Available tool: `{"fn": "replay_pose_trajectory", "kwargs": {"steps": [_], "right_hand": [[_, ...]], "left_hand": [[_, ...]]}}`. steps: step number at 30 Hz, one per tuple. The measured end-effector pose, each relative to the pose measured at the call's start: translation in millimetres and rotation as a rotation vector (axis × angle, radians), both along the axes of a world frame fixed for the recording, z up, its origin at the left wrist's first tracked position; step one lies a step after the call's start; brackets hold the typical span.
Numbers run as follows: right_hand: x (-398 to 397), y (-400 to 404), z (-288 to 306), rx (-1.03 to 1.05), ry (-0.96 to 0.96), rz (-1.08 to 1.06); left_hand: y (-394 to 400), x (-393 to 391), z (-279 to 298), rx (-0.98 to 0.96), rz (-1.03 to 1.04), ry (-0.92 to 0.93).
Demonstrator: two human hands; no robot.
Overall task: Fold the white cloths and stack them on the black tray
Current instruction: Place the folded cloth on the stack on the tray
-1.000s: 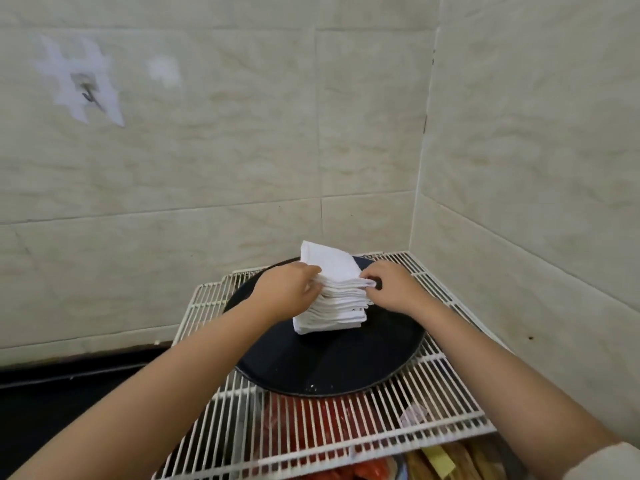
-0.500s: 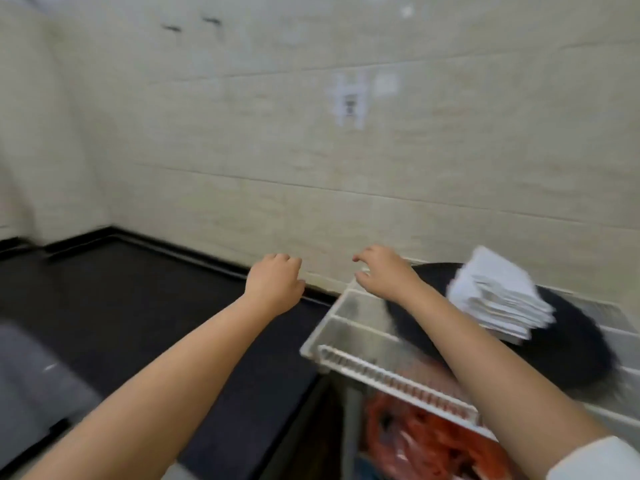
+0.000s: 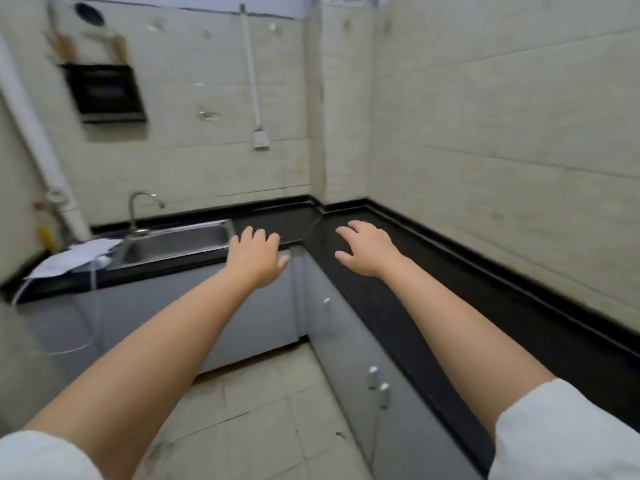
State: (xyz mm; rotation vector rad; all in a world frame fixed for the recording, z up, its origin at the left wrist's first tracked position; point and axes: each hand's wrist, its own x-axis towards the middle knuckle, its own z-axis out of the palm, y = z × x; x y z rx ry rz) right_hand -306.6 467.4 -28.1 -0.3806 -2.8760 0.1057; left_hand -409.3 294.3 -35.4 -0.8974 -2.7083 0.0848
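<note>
Neither the black tray nor its stack of folded white cloths is in view. A heap of white cloths [image 3: 74,256] lies on the black counter at the far left, beside the sink. My left hand [image 3: 254,256] is stretched out over the counter's inner corner, fingers apart and empty. My right hand [image 3: 367,252] hovers over the black counter [image 3: 398,306] to the right of it, palm down, fingers spread, holding nothing. The view is blurred.
An L-shaped black counter runs along two tiled walls over grey cabinets [image 3: 346,341]. A steel sink [image 3: 173,242] with a tap [image 3: 138,206] sits left of my hands. A white pipe [image 3: 41,150] stands at the far left. A tiled floor [image 3: 249,410] lies below.
My view has swung left, away from the wire rack with the tray and cloth stack. Both hands let go of the stack and now reach out empty over the counter.
</note>
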Motion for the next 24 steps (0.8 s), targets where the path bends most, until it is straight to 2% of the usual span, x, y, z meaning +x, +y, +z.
{"fn": "replay_pose_trajectory", "kwargs": {"steps": [6,18,24], "right_hand": [[-166,-78,-18,-0.007,-0.097,0.102],[-513,-143,-69,-0.032,-0.235,0.411],[-659,-233,-90,-0.010,-0.312,0.646]], "left_hand": [[-91,-130,-12,0.002,0.195,-0.080],[-178,-405,-71,0.029,0.491,-0.253],[-268,-507,-90,0.038,0.720,-0.281]]}}
